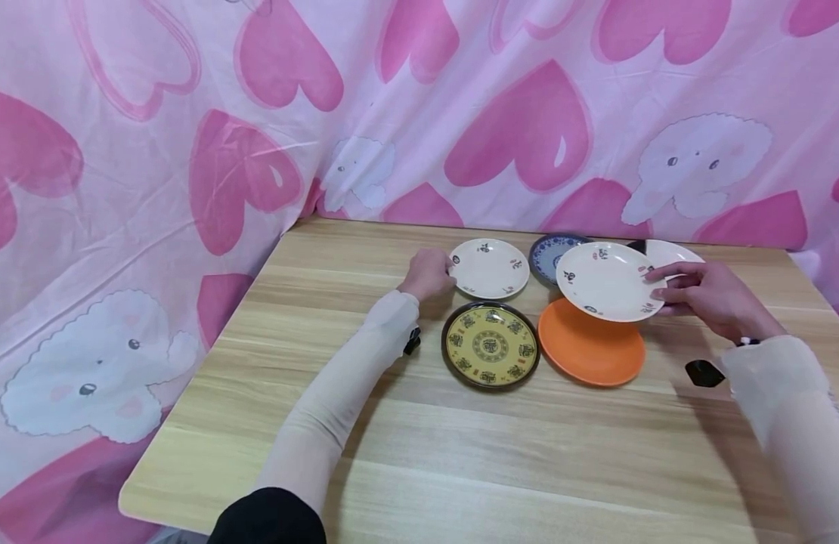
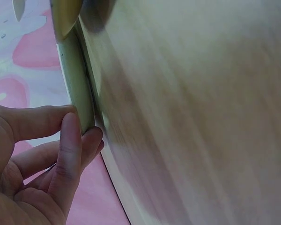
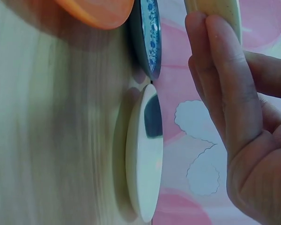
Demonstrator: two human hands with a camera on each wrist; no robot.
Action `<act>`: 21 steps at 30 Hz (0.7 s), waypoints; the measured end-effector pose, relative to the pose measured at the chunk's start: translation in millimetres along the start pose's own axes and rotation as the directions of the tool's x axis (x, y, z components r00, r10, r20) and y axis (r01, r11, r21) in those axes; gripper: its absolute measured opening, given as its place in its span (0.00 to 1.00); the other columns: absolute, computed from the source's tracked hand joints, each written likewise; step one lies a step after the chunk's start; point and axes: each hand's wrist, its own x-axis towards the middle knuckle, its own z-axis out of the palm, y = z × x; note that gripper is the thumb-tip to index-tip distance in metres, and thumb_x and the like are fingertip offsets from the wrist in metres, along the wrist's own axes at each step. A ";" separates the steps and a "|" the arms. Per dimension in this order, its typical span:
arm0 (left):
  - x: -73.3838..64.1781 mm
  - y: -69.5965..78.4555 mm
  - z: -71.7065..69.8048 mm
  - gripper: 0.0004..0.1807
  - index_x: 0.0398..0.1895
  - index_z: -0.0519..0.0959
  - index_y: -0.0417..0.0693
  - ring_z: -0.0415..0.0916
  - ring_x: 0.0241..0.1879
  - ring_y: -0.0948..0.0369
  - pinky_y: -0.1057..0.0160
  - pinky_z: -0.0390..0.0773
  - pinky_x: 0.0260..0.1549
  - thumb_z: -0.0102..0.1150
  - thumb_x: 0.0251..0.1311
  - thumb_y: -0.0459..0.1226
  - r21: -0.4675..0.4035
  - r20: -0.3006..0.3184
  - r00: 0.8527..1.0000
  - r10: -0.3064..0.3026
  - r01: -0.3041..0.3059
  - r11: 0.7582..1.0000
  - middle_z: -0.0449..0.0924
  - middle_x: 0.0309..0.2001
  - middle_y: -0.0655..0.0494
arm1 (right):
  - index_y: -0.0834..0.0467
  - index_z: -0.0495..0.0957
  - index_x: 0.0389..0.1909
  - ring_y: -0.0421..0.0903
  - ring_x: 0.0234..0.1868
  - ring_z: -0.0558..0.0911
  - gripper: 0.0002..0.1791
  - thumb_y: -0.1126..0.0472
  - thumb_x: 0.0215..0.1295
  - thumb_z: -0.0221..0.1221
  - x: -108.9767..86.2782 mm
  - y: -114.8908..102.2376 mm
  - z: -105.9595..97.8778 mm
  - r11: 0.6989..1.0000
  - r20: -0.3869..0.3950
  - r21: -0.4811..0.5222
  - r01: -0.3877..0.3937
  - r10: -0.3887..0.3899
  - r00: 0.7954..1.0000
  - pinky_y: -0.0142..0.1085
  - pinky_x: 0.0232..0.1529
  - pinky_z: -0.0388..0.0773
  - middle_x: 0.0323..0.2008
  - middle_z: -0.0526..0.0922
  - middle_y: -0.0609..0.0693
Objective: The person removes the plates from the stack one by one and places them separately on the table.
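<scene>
My right hand [image 1: 722, 298] holds a white plate [image 1: 606, 281] with small printed motifs by its right edge, thumb on top and fingers beneath. In the right wrist view that plate's edge [image 3: 220, 10] shows between the fingers, raised off the table. It overlaps an orange plate [image 1: 589, 351] and a blue-patterned plate [image 1: 550, 257] in the head view. My left hand [image 1: 428, 273] pinches the left rim of a second white plate [image 1: 490, 268] with similar motifs; its edge [image 2: 77, 79] appears low by the tabletop in the left wrist view.
A yellow plate [image 1: 490, 346] with a dark brown rim lies in front of the left white plate. Behind my right hand sits a white plate with a black patch [image 3: 147, 154]. The wooden table [image 1: 460, 468] backs onto a pink heart-print cloth [image 1: 406, 113].
</scene>
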 end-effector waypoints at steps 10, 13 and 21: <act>2.2 -1.7 0.5 0.09 0.37 0.83 0.44 0.76 0.45 0.56 0.60 0.76 0.51 0.64 0.50 0.34 0.027 -0.021 1.000 0.012 -0.011 1.000 0.80 0.51 0.51 | 0.45 0.77 0.49 0.36 0.34 0.84 0.17 0.61 0.58 0.62 -6.8 10.5 -2.0 0.998 0.013 0.060 -0.021 0.021 1.000 0.38 0.42 0.82 0.32 0.82 0.30; 1.2 -2.1 1.7 0.10 0.38 0.83 0.44 0.77 0.44 0.56 0.61 0.77 0.49 0.63 0.50 0.34 0.011 -0.015 1.000 0.000 0.000 1.000 0.81 0.51 0.51 | 0.48 0.77 0.51 0.36 0.34 0.83 0.19 0.60 0.58 0.62 -8.6 14.8 -2.1 0.998 0.012 0.054 -0.013 0.012 1.000 0.37 0.41 0.82 0.32 0.82 0.29; 2.9 -1.5 2.4 0.02 0.26 0.82 0.45 0.76 0.51 0.54 0.58 0.75 0.55 0.63 0.50 0.35 0.026 -0.020 1.000 0.004 -0.004 1.000 0.80 0.53 0.52 | 0.48 0.76 0.54 0.36 0.35 0.84 0.21 0.58 0.57 0.62 -13.1 24.9 -3.0 0.998 -0.014 0.069 -0.010 0.011 1.000 0.37 0.41 0.82 0.35 0.77 0.27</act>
